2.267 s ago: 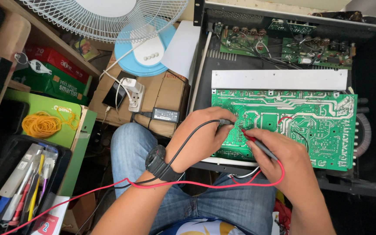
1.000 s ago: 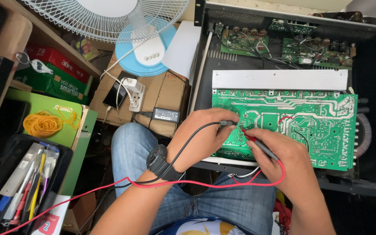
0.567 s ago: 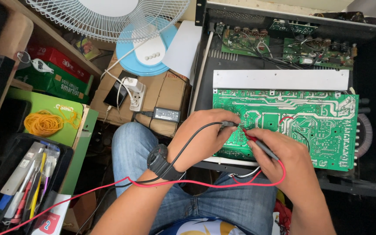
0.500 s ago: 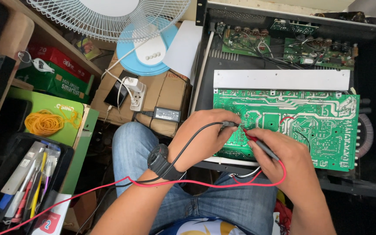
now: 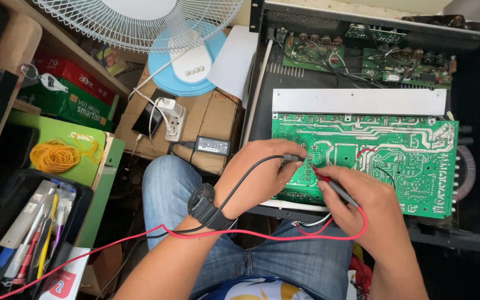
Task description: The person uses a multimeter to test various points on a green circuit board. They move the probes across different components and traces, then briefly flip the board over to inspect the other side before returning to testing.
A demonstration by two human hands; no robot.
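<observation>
Head view shows both hands already at work on the green circuit board (image 5: 384,161): the left hand (image 5: 262,178) has its fingers closed around a black test probe (image 5: 291,158), its tip set on the solder side near the board's lower left, and the right hand (image 5: 362,208) pinches a red test probe (image 5: 329,180) pen-fashion, its tip just beside the black one. As far as can be judged, both probes are placed on contact points and a reading is under way; no meter is in sight. The board lies solder side up inside the open black chassis (image 5: 473,111), which rests against the knees. The left wrist, wearing a black watch (image 5: 204,204), bends inward; the right forearm comes up from below. A red lead (image 5: 240,233) loops across the lap.
</observation>
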